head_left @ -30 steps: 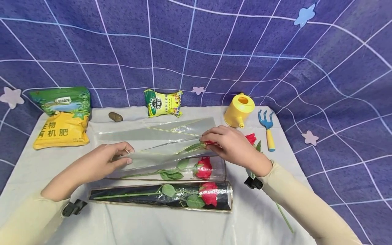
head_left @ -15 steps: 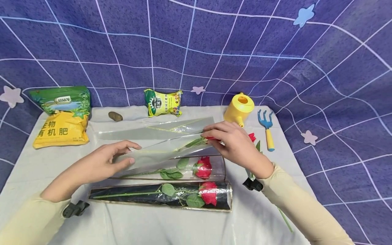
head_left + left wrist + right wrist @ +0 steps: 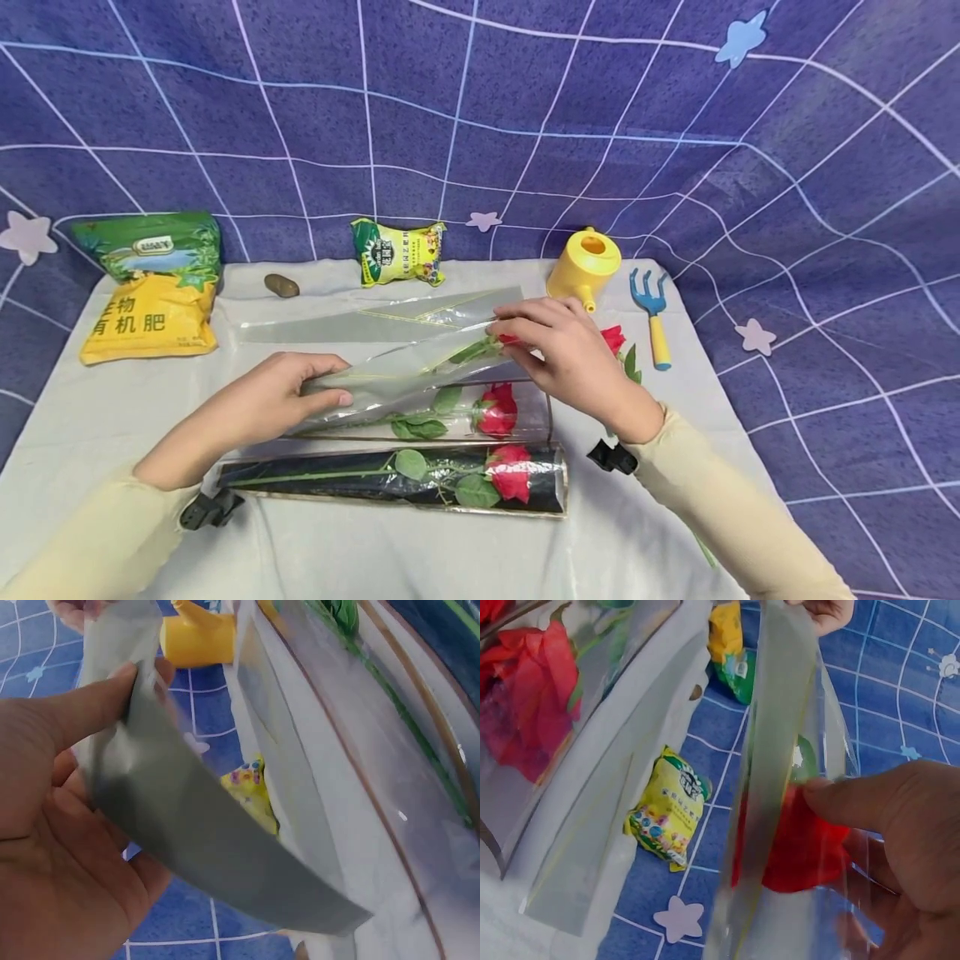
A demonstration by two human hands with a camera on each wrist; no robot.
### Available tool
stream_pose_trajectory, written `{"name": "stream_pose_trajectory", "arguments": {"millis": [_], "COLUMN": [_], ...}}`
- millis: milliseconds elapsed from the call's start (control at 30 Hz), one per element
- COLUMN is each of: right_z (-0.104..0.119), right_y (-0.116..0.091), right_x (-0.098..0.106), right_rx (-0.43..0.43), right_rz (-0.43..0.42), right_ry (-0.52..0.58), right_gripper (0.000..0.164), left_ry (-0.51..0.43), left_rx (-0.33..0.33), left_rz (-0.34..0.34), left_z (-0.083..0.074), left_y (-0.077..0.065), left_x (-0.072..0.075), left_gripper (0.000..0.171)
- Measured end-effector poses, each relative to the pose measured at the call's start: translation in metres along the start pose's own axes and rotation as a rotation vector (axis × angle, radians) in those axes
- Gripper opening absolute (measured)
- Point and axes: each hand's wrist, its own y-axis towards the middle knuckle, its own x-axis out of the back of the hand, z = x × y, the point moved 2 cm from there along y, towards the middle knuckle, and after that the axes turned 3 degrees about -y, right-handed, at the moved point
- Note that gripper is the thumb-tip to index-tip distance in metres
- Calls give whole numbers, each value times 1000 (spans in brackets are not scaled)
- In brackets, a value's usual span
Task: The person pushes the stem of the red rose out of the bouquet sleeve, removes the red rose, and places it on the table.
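Observation:
Both hands hold up a grey and clear flower sleeve (image 3: 397, 372) with a red rose (image 3: 799, 851) inside it. My left hand (image 3: 288, 393) pinches its narrow part between thumb and fingers, and the tapered grey end (image 3: 217, 832) sticks out past the palm in the left wrist view. Near the wide end, my right hand (image 3: 573, 358) grips the sleeve at the rose's bloom, thumb on one face and fingers behind. Below the raised sleeve lie a rose in a clear sleeve (image 3: 457, 414) and a rose in a black-backed sleeve (image 3: 360, 481).
Behind lies another grey sleeve (image 3: 337, 331). A fertilizer bag (image 3: 150, 312), a stone (image 3: 282, 285), a small yellow packet (image 3: 399, 252), a yellow watering can (image 3: 587, 262) and a blue hand rake (image 3: 654, 321) line the back. A loose rose (image 3: 613, 337) lies partly under my right arm.
My left hand has shifted right along the sleeve, its wrist following. The right hand has risen slightly, still gripping the bloom end.

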Motion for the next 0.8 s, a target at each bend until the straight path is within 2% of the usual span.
{"name": "stream_pose_trajectory", "arguments": {"millis": [133,200,233,300,367,400,467,533,600,667,800], "right_z": [16,29,34,37,36,33,27,21,17,14,12], "right_y": [0,0,1,0,0,0,-1,-1,-2,-2,-1], "right_x": [-1,-2,-3,-11,-20,-26,-38,-48,-55,-60,-61], "right_rx": [77,69,39,-114,-348,-463,-660,-784,-848,-859,-864], "right_rz": [-210,-243,-230,-119,-6,24,18,-69,-190,-296,-433], "right_ry": [104,245,332,548,775,875,1073,1236,1330,1383,1396], "right_gripper": [24,19,18,18,24,24,26,21,18,18,16], "left_ry": [-3,0,-12,-33,-72,-95,-104,-113,-109,-114,-247], "left_rx": [24,45,58,68,58,46,4,-29,-44,-35,46], "left_rz": [-63,-105,-121,-152,-173,-174,-178,-162,-139,-114,-14], "left_z": [1,0,-1,-3,-6,-8,-13,-18,-22,-25,-24], "left_y": [0,1,1,2,3,4,5,7,8,9,5], "left_x": [1,2,3,3,2,1,-1,-3,-4,-4,-3], "left_gripper": [26,32,33,34,30,27,26,22,21,22,25]}}
